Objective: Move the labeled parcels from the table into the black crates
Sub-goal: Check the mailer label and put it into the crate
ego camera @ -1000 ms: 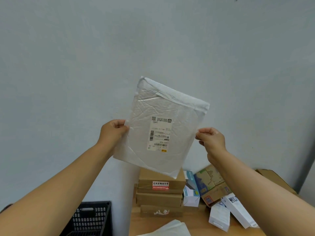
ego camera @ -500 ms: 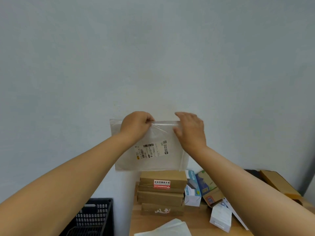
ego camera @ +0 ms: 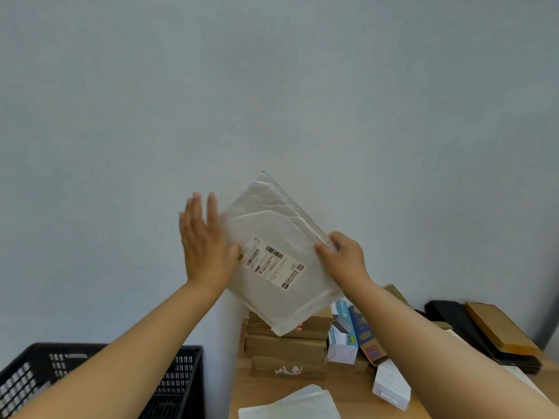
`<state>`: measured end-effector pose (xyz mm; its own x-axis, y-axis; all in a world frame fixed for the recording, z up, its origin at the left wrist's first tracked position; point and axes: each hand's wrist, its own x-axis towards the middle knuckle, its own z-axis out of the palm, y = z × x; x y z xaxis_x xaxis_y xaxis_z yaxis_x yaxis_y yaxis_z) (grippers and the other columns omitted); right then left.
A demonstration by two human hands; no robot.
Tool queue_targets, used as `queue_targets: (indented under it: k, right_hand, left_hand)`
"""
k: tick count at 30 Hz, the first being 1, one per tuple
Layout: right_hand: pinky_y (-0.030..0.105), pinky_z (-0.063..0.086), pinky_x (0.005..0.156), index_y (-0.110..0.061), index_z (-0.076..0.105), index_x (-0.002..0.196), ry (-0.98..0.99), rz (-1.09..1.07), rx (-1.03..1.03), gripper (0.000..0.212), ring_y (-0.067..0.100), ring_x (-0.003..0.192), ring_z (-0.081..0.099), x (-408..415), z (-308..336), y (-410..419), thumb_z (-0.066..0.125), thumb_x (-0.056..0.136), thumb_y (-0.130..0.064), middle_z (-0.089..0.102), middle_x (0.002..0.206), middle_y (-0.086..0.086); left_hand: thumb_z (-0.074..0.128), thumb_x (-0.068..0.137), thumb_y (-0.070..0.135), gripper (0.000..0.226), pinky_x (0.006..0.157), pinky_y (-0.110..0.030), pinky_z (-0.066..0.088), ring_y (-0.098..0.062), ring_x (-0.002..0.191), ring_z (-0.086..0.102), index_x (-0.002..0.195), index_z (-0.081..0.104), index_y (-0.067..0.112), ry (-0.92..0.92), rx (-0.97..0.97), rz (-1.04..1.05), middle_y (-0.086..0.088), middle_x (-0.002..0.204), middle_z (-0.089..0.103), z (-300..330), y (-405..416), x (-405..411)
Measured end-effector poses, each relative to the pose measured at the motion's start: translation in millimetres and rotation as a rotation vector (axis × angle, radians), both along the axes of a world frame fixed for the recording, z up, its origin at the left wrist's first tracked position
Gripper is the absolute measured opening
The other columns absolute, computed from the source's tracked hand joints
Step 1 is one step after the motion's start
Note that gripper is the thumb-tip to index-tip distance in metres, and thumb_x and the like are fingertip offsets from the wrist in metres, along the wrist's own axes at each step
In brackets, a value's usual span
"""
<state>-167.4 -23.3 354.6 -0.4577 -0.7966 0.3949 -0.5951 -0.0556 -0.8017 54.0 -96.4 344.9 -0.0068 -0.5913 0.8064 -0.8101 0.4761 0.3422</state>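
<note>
Tilted onto a corner now, the white mailer [ego camera: 281, 255] is pinched by the right hand [ego camera: 344, 258]. Flat and unclenched, the left hand [ego camera: 205, 249] is pressed against its edge. Label confirmed; the black crate [ego camera: 178, 379] can be targeted.

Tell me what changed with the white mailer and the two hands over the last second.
The white mailer was turned from upright to flat, and is now tilted on a corner, label still facing the camera. The left hand has let go its grip: fingers straight, palm against the mailer's left edge. The right hand still pinches the right edge. The stacked cardboard boxes and black crate stayed put.
</note>
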Motion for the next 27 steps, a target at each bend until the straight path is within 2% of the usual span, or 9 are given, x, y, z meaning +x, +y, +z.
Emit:
queue_targets:
  k: [2, 5, 7, 9, 12, 15, 17, 21, 27]
  right_hand:
    - [0.041, 0.054, 0.074, -0.011, 0.062, 0.084, -0.182, 0.044, -0.029, 0.013, 0.023, 0.076, 0.061, -3.7, -0.6, 6.2, 0.060, 0.089, -0.023, 0.064, 0.083, 0.006]
    - [0.039, 0.056, 0.068, -0.003, 0.062, 0.090, -0.413, 0.113, -0.084, 0.015, 0.022, 0.071, 0.061, -9.0, -1.9, 13.3, 0.062, 0.090, -0.018, 0.065, 0.082, 0.010]
    - [0.039, 0.056, 0.068, -0.004, 0.062, 0.091, -0.504, 0.117, -0.095, 0.014, 0.024, 0.071, 0.062, -13.5, -5.0, 15.6, 0.062, 0.090, -0.018, 0.065, 0.084, 0.010]
    - [0.038, 0.057, 0.068, -0.009, 0.063, 0.089, -0.594, 0.122, -0.098, 0.010, 0.024, 0.072, 0.064, -17.4, -8.6, 17.5, 0.062, 0.091, -0.019, 0.067, 0.085, 0.009]
    - [0.041, 0.057, 0.072, -0.011, 0.062, 0.088, -0.716, 0.125, -0.109, 0.008, 0.023, 0.070, 0.064, -23.0, -16.2, 19.5, 0.061, 0.092, -0.018, 0.068, 0.084, 0.008]
    - [0.045, 0.057, 0.080, -0.012, 0.062, 0.087, -0.793, 0.103, -0.099, 0.006, 0.024, 0.074, 0.064, -30.0, -28.2, 18.7, 0.060, 0.092, -0.015, 0.068, 0.086, 0.009]
    - [0.048, 0.055, 0.086, -0.012, 0.063, 0.088, -0.827, 0.100, -0.087, 0.004, 0.027, 0.082, 0.065, -34.3, -37.7, 15.8, 0.061, 0.091, -0.015, 0.069, 0.091, 0.011]
    - [0.050, 0.054, 0.086, -0.012, 0.065, 0.087, -0.839, 0.104, -0.013, 0.007, 0.029, 0.084, 0.065, -35.9, -55.3, 7.0, 0.062, 0.091, -0.017, 0.070, 0.093, 0.013]
    - [0.039, 0.057, 0.070, -0.012, 0.062, 0.084, -0.812, 0.156, 0.079, 0.009, 0.023, 0.072, 0.064, -10.3, -76.4, -8.2, 0.061, 0.091, -0.016, 0.068, 0.085, 0.008]
  left_hand:
    - [0.078, 0.072, 0.022, 0.111, 0.119, -0.040, -0.005, -0.028, 0.145, -0.004, 0.150, 0.000, 0.011, 0.208, 0.242, -0.011, -0.016, 0.157, -0.001, -13.6, 3.3, 2.0]
    - [0.078, 0.074, 0.028, 0.110, 0.118, -0.044, 0.012, -0.028, 0.145, 0.009, 0.150, 0.001, 0.012, 0.514, 0.543, -0.121, -0.012, 0.157, 0.009, -24.7, 0.5, 2.9]
    - [0.075, 0.079, 0.029, 0.097, 0.112, -0.042, 0.027, -0.028, 0.139, 0.027, 0.149, 0.009, 0.011, 0.696, 0.740, -0.309, -0.010, 0.153, 0.025, -25.5, -1.1, -0.3]
    - [0.069, 0.085, 0.027, 0.070, 0.101, -0.036, 0.040, -0.026, 0.125, 0.047, 0.142, 0.031, 0.009, 0.763, 0.874, -0.453, -0.010, 0.141, 0.044, -23.9, 2.1, -5.0]
    - [0.066, 0.088, 0.016, 0.030, 0.076, -0.026, 0.050, -0.018, 0.098, 0.063, 0.114, 0.058, 0.007, 0.805, 0.836, -0.547, -0.007, 0.115, 0.064, -20.6, 7.2, -10.3]
    - [0.065, 0.087, 0.009, 0.008, 0.073, -0.026, 0.051, -0.020, 0.089, 0.065, 0.094, 0.064, 0.012, 0.842, 0.782, -0.531, -0.006, 0.100, 0.069, -16.7, 11.5, -17.2]
    - [0.064, 0.086, 0.006, 0.008, 0.070, -0.025, 0.051, -0.019, 0.083, 0.064, 0.087, 0.064, 0.014, 0.847, 0.771, -0.520, -0.004, 0.092, 0.069, -15.0, 14.5, -21.4]
    - [0.063, 0.087, 0.007, 0.008, 0.070, -0.025, 0.051, -0.019, 0.084, 0.065, 0.094, 0.066, 0.010, 0.873, 0.780, -0.480, -0.003, 0.093, 0.070, -21.9, 17.3, -19.8]
    - [0.060, 0.088, 0.005, 0.011, 0.063, -0.021, 0.047, -0.012, 0.080, 0.063, 0.089, 0.062, 0.015, 0.934, 0.748, -0.386, 0.000, 0.092, 0.067, -38.8, 26.4, 7.7]
